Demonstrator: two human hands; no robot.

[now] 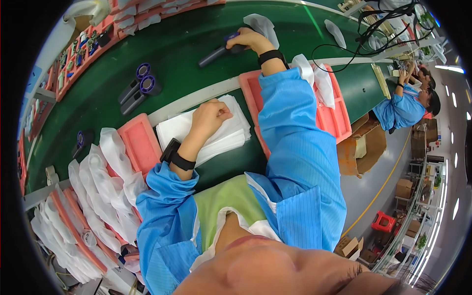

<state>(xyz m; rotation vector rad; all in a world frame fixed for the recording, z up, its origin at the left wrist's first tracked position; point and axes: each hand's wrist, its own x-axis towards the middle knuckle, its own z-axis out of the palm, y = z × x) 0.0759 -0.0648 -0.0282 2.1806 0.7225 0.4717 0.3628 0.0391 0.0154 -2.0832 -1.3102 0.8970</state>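
My right hand (249,40) reaches far over the green work surface (182,64), its fingers wrapped round a dark grey hair dryer (212,57) with a purple part at its head. Just beyond that hand lies a pale, translucent sleeve (264,28). My left hand (210,118) is curled over a stack of thin white sheets or bags (231,135), and whatever its fingers pinch is hidden. To the left, two similar dark grey hair dryers (132,101) with purple rings lie side by side. Another purple-ringed one (81,142) lies farther left.
Pink trays (140,140) flank the white stack; the right tray (332,123) holds wrapped items. Many wrapped pieces (98,182) fill racks at left. Black cables (383,24) hang at the far right. A cardboard box (364,152) stands beside the bench, and co-workers (405,105) sit beyond.
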